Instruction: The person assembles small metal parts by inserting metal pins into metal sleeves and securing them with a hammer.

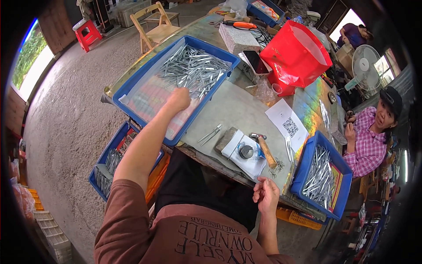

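My left hand (179, 100) reaches into a large blue tray (118, 97), at the near edge of a pile of slender silver metal pieces (193, 66). Its fingers are bent and closed; whatever they grip is hidden. At the table's front edge, my right hand (266, 193) is raised with curled fingers, and I cannot make out anything in them. Just beyond it stands a block with a white cover (235, 152) and a dark round metal piece (246, 152) on top. A wooden-handled hammer (267, 152) lies to its right, beside small thin pins (277, 167). Two slim metal pieces (211, 134) lie to the left.
Another blue tray (298, 185) of metal pieces sits at the right. Farther back are a red bag (294, 55), a phone (257, 61) and a stone block (238, 38). A co-worker in a checked shirt (367, 147) sits at the right, near a fan (366, 66).
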A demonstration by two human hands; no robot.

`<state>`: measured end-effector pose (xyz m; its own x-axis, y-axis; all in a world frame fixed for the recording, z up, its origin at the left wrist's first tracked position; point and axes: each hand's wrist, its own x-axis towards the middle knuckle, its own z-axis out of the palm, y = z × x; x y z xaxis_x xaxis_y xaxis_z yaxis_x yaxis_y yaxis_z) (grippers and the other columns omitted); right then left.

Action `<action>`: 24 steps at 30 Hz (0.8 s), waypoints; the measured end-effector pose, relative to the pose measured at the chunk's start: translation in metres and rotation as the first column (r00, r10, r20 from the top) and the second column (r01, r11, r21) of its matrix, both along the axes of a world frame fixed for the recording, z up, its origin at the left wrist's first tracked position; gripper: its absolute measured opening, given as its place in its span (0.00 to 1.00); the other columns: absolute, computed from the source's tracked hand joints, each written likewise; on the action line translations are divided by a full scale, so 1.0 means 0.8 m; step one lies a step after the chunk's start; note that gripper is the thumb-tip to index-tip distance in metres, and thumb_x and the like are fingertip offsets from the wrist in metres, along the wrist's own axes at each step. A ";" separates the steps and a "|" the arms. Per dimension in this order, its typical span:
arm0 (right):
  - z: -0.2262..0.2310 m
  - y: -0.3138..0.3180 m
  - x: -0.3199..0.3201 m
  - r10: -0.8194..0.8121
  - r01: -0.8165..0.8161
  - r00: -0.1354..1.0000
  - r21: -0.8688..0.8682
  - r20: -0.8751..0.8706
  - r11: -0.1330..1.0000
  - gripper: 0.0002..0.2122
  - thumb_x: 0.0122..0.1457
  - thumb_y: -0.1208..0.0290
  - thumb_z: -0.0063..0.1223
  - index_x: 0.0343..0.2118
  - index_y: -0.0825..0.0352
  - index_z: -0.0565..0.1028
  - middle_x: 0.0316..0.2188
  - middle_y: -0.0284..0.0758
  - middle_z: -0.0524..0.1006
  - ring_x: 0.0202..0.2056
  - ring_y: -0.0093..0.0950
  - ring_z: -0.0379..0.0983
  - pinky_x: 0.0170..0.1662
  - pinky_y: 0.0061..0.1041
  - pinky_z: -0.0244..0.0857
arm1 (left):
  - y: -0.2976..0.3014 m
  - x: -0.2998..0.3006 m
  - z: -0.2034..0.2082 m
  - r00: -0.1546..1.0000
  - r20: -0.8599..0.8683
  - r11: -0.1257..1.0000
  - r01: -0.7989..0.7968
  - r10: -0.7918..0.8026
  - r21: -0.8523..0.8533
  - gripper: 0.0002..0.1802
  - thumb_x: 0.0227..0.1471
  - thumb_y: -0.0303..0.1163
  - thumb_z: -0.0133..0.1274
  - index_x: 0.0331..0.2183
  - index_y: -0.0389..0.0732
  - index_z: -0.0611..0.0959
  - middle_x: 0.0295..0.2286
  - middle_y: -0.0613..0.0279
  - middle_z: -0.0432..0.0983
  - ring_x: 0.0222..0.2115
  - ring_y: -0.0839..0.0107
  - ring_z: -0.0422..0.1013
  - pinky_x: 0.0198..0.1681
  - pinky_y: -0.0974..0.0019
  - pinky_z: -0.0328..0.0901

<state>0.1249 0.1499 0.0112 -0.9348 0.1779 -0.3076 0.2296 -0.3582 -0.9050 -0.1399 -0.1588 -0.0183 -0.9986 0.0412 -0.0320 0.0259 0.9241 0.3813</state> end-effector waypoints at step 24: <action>-0.011 -0.042 0.014 0.100 -0.103 0.991 -0.028 -0.087 0.994 0.07 0.53 0.70 0.44 0.30 0.69 0.68 0.14 0.27 0.63 0.12 0.14 0.55 0.14 0.12 0.49 | 0.151 0.288 0.031 0.789 -0.045 0.489 0.424 -0.613 0.762 0.08 0.38 0.23 0.53 0.27 0.34 0.74 0.20 0.57 0.69 0.20 0.71 0.66 0.24 0.72 0.61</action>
<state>0.1360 0.1166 0.0026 -0.9706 0.0719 -0.2299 0.1887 -0.3660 -0.9113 0.0905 -0.0377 0.0069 -0.7562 0.6519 0.0560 0.2422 0.1994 0.9495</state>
